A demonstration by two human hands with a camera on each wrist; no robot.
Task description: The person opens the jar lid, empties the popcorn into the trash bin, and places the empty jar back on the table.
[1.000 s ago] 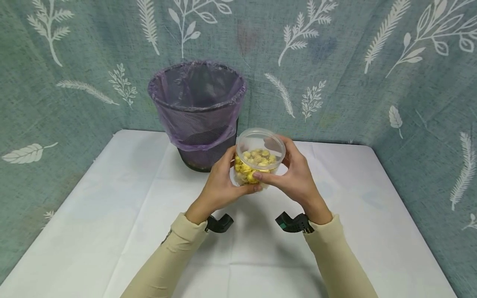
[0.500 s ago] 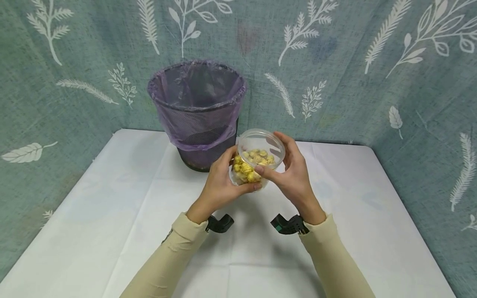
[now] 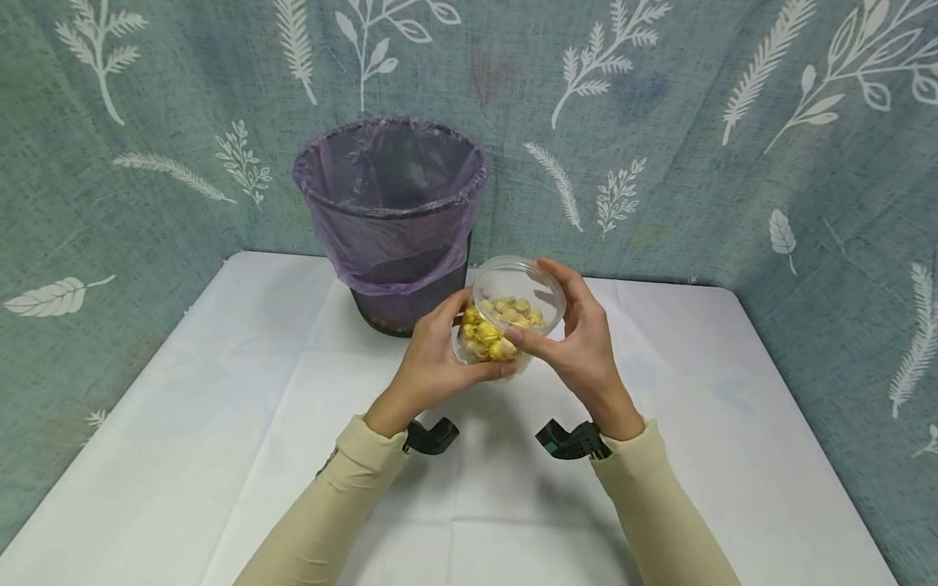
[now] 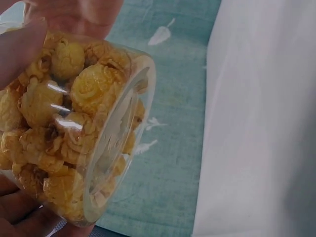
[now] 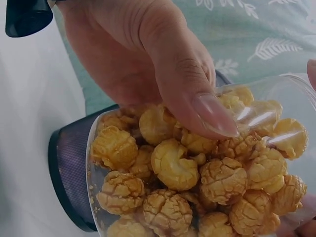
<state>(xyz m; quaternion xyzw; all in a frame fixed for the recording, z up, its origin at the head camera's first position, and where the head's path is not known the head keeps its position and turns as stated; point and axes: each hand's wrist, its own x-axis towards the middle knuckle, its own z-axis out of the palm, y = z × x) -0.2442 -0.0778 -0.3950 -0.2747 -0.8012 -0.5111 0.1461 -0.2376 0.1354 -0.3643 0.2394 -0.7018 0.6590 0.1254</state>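
Observation:
A clear round plastic jar (image 3: 487, 354) of yellow and caramel-coloured popcorn (image 4: 96, 89) is held between both hands over the table. My left hand (image 3: 432, 358) grips its lower left side, thumb across the front near the base. Up at the clear circular top (image 3: 513, 281), my right hand (image 3: 582, 342) holds the right side, thumb in front and fingers behind. The jar leans, so its top faces the head camera. In the right wrist view the left thumb (image 5: 192, 94) presses on the wall, with popcorn (image 5: 168, 212) packed behind it.
A black mesh waste bin (image 3: 403, 268) lined with a purple bag (image 3: 337, 228) stands at the back, just left of the jar. White cloth covers the table (image 3: 220, 423). Green leaf-patterned fabric (image 3: 659, 163) hangs behind and at both sides.
The right hand has shifted and turned slightly at the jar's upper part, its fingers more exposed around the top. The left hand keeps its hold.

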